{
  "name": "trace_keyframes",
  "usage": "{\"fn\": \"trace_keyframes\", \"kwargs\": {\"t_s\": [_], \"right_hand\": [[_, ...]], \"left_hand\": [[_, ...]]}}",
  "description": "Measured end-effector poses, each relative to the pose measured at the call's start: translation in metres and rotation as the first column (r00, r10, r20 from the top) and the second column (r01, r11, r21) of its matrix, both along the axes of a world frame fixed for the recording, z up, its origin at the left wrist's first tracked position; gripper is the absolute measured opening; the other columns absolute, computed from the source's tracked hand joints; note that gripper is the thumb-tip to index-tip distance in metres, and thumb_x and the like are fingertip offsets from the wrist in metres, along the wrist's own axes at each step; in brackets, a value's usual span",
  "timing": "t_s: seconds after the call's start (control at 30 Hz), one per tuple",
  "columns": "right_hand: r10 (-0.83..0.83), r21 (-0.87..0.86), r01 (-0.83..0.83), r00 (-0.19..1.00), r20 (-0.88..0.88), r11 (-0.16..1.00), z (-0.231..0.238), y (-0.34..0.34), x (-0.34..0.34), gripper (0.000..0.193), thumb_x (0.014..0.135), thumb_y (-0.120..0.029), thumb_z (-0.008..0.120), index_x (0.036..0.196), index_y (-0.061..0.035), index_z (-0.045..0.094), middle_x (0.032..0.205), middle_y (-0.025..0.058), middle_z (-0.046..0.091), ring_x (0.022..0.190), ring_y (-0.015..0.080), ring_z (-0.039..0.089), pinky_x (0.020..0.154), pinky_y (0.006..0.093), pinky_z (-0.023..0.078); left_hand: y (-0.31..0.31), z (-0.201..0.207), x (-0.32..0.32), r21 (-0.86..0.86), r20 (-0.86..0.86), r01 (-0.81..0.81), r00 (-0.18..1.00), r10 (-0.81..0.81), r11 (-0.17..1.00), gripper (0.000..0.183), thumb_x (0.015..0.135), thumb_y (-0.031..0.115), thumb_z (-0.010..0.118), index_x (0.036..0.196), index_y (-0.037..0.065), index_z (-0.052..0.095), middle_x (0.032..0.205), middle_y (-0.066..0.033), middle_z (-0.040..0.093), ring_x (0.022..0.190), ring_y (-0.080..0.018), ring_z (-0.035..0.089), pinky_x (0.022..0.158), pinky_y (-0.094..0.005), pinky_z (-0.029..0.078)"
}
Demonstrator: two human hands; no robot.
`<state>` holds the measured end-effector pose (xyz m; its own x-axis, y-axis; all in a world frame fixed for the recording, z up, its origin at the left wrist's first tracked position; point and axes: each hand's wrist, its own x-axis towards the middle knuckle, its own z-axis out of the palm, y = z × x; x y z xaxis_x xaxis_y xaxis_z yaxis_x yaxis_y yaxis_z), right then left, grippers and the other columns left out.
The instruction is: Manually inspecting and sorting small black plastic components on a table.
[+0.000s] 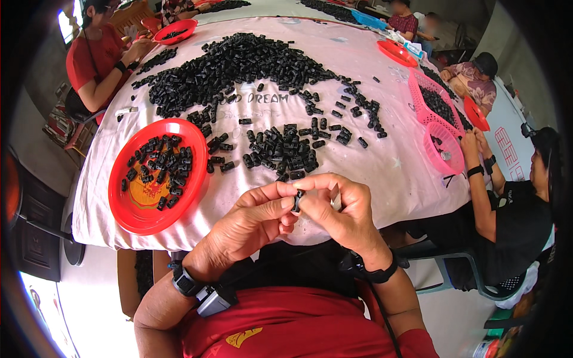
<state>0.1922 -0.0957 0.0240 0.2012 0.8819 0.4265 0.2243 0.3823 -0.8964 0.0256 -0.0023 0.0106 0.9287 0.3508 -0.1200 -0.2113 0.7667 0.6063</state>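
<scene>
Close in front of my body, my left hand point(248, 224) pinches a small black plastic part point(298, 201) between thumb and fingertips. My right hand point(346, 216) meets it from the other side, its thumb pressed close to the part. Between the curled right fingers shows a thin, pale, blade-like piece point(336, 198), mostly hidden by the hand. Just beyond my fingers lies a small heap of similar black parts point(283, 149). A red plate point(117, 188) with more of these parts stands to the left of my hands.
A large pile of black parts point(233, 68) spreads over the pale pink tablecloth point(382, 179). At the right stand a pink basket point(419, 101) and a pink bowl point(434, 162). A person in black point(519, 221) works at the right edge, another in red point(89, 65) at the left.
</scene>
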Motion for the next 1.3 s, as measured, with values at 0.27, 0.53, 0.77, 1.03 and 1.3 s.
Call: {"fn": "trace_keyframes", "kwargs": {"t_s": [0.27,0.53,0.77,1.03,1.3], "right_hand": [[0.019,0.051,-0.016,0.998,-0.06,0.999,-0.009,0.003,-0.002,0.015,0.09,-0.009,0.066,0.102,0.0,0.067,0.074,0.0051,0.07,0.067,0.006,0.066,0.055,0.0192,0.047],[-0.144,0.006,0.144,0.988,0.052,0.99,-0.011,0.005,0.001,0.014,0.092,-0.013,0.064,0.099,-0.0008,0.069,0.069,0.0012,0.065,0.059,0.0011,0.054,0.049,0.0191,0.041],[-0.263,0.032,0.262,0.965,0.023,0.965,-0.01,0.005,0.016,0.017,0.093,-0.017,0.064,0.093,-0.0002,0.068,0.068,-0.0023,0.061,0.061,0.0001,0.049,0.051,0.018,0.038],[-0.283,0.052,0.283,0.959,-0.01,0.958,-0.015,0.008,0.021,0.019,0.093,-0.018,0.064,0.09,0.0003,0.067,0.066,-0.0047,0.057,0.055,-0.0016,0.04,0.046,0.019,0.03],[-0.282,0.035,0.282,0.959,-0.007,0.959,-0.018,0.008,0.022,0.019,0.094,-0.018,0.064,0.09,0.0002,0.067,0.066,-0.0055,0.056,0.055,-0.0022,0.039,0.046,0.0188,0.03]], "left_hand": [[0.0,0.0,0.002,0.023,-0.028,0.002,1.0,-0.001,1.0,0.02,0.094,0.013,0.062,0.113,0.006,0.06,0.09,-0.001,0.06,0.076,-0.0094,0.052,0.071,-0.0239,0.045],[0.005,0.0,0.0,0.055,-0.09,-0.138,0.986,0.143,0.989,0.021,0.091,0.013,0.064,0.111,0.006,0.061,0.087,-0.0013,0.062,0.073,-0.0102,0.053,0.07,-0.0248,0.045],[0.062,0.021,-0.038,0.324,0.001,-0.659,0.717,0.697,0.679,0.008,0.093,0.017,0.059,0.099,0.011,0.06,0.083,0.002,0.057,0.071,-0.007,0.052,0.067,-0.0213,0.041],[0.098,0.022,-0.083,0.816,-0.142,-0.5,0.313,0.939,0.29,0.035,0.09,0.013,0.062,0.122,0.002,0.053,0.088,0.0016,0.056,0.066,-0.0043,0.05,0.055,-0.0174,0.04],[0.064,0.009,-0.01,0.988,-0.004,-0.089,0.804,0.595,0.128,0.015,0.088,0.006,0.063,0.102,0.0,0.067,0.088,-0.0073,0.069,0.082,-0.0107,0.064,0.071,-0.0247,0.051]]}}
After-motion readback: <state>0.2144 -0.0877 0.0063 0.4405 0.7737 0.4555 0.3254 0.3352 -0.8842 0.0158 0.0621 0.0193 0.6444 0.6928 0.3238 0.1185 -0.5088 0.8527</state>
